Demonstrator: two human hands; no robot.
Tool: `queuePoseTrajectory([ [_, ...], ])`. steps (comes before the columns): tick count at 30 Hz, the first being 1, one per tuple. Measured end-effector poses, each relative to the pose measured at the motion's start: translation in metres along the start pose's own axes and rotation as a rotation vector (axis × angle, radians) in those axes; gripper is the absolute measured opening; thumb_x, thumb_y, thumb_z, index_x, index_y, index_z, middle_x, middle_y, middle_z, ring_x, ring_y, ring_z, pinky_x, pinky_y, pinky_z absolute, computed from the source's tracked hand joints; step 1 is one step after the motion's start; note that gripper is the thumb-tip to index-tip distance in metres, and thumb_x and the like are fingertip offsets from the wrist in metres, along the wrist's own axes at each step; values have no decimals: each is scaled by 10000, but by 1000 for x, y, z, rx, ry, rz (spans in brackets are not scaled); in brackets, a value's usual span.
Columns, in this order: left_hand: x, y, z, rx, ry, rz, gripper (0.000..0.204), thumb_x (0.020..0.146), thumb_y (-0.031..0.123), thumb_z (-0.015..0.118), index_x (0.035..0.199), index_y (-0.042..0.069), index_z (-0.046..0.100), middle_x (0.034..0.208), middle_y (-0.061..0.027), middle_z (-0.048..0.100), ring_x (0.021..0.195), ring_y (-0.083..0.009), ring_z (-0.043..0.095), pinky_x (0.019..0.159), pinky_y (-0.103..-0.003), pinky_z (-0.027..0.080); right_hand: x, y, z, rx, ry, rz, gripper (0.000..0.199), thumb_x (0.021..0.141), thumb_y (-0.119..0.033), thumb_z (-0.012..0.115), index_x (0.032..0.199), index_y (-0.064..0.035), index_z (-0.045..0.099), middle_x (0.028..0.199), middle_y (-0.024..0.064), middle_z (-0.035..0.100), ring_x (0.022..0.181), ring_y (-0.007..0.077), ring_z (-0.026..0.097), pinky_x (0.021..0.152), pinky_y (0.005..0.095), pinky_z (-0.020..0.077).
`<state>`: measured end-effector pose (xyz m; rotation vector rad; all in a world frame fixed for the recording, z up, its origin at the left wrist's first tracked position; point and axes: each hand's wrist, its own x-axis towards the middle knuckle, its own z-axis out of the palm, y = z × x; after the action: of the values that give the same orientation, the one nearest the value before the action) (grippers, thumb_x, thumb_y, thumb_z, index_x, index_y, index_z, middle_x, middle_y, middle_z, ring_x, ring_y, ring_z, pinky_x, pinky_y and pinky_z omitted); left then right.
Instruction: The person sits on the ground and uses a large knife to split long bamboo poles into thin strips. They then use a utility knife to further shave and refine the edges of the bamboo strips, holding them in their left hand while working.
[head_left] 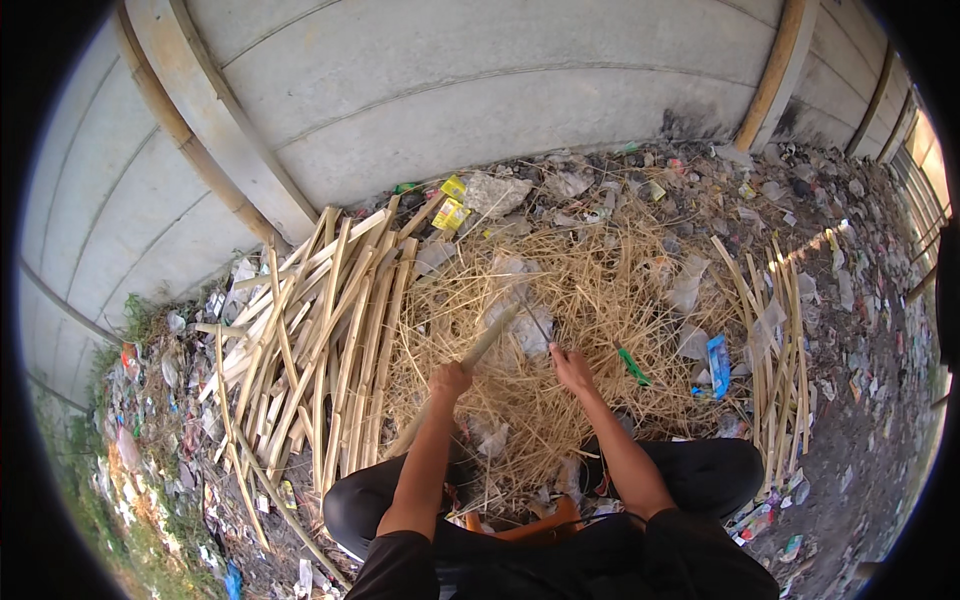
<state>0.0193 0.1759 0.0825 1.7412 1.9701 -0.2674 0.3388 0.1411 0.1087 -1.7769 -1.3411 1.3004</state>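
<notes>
My left hand (450, 381) is closed around a pale bamboo strip (490, 340), which slants up and to the right in front of me; its lower end runs back past my forearm toward my left knee. In my right hand (572, 369) I grip a knife, its thin dark blade (538, 322) pointing up and left, with its tip close to the far end of the strip. Whether blade and bamboo touch, I cannot tell. Beneath both hands lies a wide bed of straw-coloured bamboo shavings (600, 290).
Split bamboo strips (340, 350) are heaped at my left, and a smaller row of thin strips (782, 360) lies at my right. A concrete panel wall (480, 110) with bamboo posts closes the far side. Litter covers the ground, including a blue wrapper (718, 366) and a green piece (632, 367).
</notes>
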Motion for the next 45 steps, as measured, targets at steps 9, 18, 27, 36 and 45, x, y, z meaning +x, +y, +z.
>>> queuePoseTrajectory([
  [9,-19,-30,-25,-473,-170,58,885,1022,771,430,1354,-25,628,890,-258,746,864,-354,775,884,-506,595,-18,30,16,61,81,45,660,1122,-578,433,669,-101,495,562,28,421,485,173,375,558,398,354],
  [18,-52,-67,26,-504,-58,106,1063,937,895,402,1276,-72,685,829,-274,725,718,-360,763,650,-481,615,-32,8,19,191,178,-156,597,1131,-511,470,711,-87,469,599,20,355,525,160,360,561,412,327],
  [27,-75,-65,-16,-446,-211,-245,1110,840,953,490,970,-116,760,784,-236,723,676,-331,742,602,-457,589,-48,18,49,-76,-44,-111,621,1122,-518,495,680,-82,463,586,18,334,497,171,262,525,423,279],
  [36,-98,-92,-9,-456,-313,-361,1096,820,989,468,898,-65,758,728,-158,684,696,-278,700,653,-431,569,-58,38,77,49,-7,-236,630,1127,-524,471,664,-100,422,571,7,312,491,160,288,538,416,307],
  [45,-82,-116,42,-419,-291,-372,1153,846,998,376,1096,-58,765,862,-194,741,812,-291,742,742,-453,572,-72,25,88,230,-59,-197,626,1123,-533,473,670,-104,423,590,6,307,526,154,310,555,406,301],
])
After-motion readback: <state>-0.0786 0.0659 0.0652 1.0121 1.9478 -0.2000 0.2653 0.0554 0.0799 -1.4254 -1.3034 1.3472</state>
